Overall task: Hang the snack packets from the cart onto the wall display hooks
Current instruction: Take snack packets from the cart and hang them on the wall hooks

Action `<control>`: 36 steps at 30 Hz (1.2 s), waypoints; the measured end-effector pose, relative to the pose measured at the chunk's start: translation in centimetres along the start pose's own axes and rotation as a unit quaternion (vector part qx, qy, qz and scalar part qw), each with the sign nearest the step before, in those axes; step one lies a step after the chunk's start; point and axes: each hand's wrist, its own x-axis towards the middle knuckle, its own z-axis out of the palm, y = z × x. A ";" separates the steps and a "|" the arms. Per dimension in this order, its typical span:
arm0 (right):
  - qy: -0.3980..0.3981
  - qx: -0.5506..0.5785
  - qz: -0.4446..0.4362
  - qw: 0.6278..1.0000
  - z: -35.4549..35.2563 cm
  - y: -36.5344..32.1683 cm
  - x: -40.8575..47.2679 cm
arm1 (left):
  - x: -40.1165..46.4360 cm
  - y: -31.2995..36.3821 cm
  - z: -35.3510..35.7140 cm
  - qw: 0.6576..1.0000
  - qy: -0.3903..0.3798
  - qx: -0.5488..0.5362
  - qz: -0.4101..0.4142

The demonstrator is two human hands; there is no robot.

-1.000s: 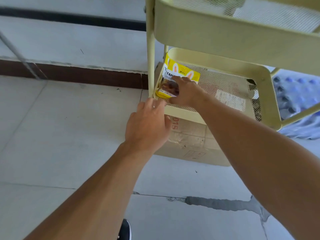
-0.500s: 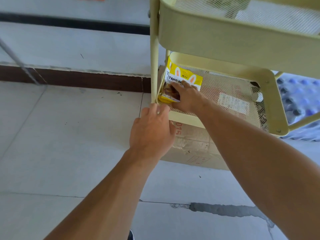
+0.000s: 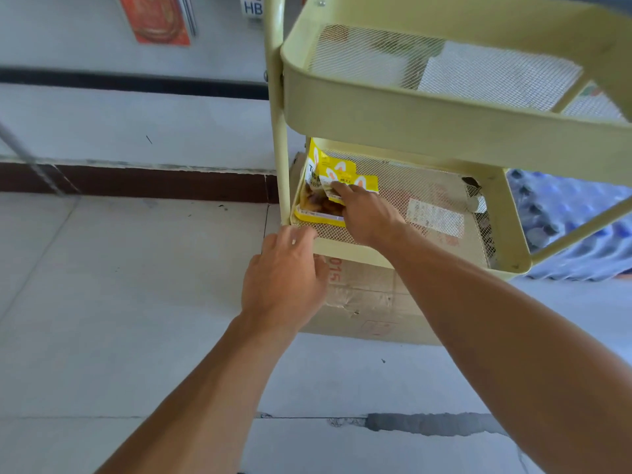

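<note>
A pale yellow wire-mesh cart [image 3: 444, 107] stands in front of me with two tiers in view. In the left corner of the lower tier [image 3: 506, 213] lean yellow snack packets [image 3: 338, 172] with rabbit ears printed on them. My right hand [image 3: 369, 213] reaches into that tier and grips the front packet, pulling it away from the one behind. My left hand [image 3: 284, 278] rests on the tier's front rim near the corner post, fingers curled on the edge. No display hooks are in view.
A cardboard box [image 3: 369, 302] sits on the floor under the cart. Shrink-wrapped blue-capped bottles [image 3: 574, 213] lie to the right. A red packet [image 3: 154, 18] hangs on the white wall at the top left, above a dark skirting strip [image 3: 136, 183]. Grey floor tiles spread left and below.
The view has tilted up, bringing in the wall and the upper tier. My right hand has peeled the front packet away from the one behind. My left hand stays at the rim.
</note>
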 end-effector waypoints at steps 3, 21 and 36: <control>0.049 0.028 -0.001 0.998 -1.1 0.4 -2.2 | 0.1 0.4 0.0 0.999 -0.005 -0.040 -0.026; 0.204 0.114 -0.092 0.968 1.6 -1.7 -23.6 | -2.1 5.5 0.2 0.797 -0.153 -0.548 -0.205; 0.135 0.732 0.223 0.629 -0.9 1.4 -29.7 | -6.2 9.3 2.5 0.832 -0.292 -0.454 -0.131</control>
